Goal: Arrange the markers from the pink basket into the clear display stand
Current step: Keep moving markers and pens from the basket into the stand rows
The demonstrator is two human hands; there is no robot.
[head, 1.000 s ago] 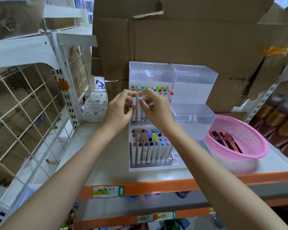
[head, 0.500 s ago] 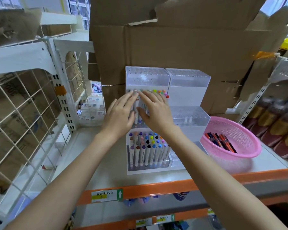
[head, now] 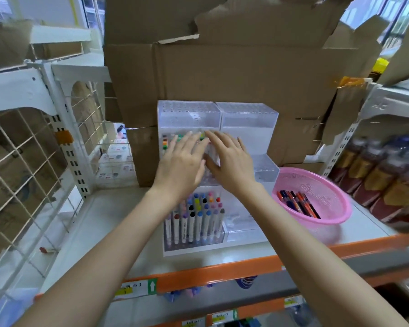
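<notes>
Left hand (head: 180, 162) and right hand (head: 232, 161) now flat, fingers straight, on middle-row markers (head: 165, 143).

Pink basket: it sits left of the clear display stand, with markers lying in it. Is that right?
Not quite. The head view shows the pink basket to the right of the clear display stand, not the left. Markers do lie in it.

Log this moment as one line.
left hand: flat on middle-row markers | right hand: flat on same row | stand: lower left tier stocked | basket: loose markers inside
</notes>
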